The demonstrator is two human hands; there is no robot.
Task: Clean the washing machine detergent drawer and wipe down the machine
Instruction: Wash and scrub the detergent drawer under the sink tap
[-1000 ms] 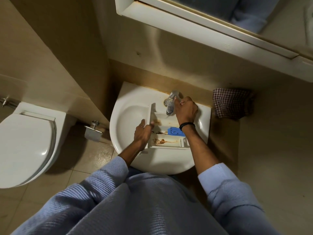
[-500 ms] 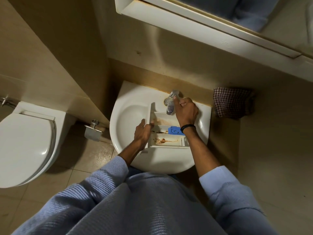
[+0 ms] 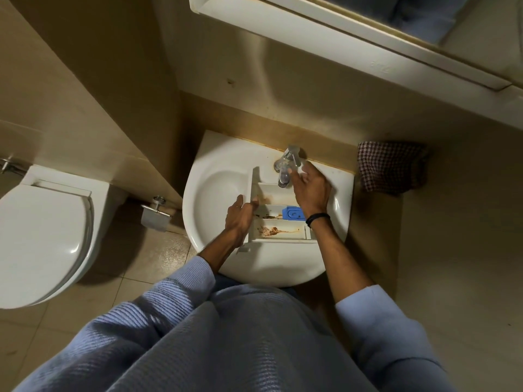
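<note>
Head view, centre of frame: the detergent drawer (image 3: 283, 232) lies across the sink (image 3: 218, 188), its far end under the tap (image 3: 285, 166). The left hand (image 3: 239, 219) clamps the drawer's left wall, thumb inside and fingers outside. The right hand (image 3: 311, 190) reaches to the tap with fingers loosely extended; whether they touch it is blurred.

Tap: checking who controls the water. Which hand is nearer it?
Right. The right hand is at the tap, just beside it; the left hand grips the drawer by its left wall, farther off.
</note>
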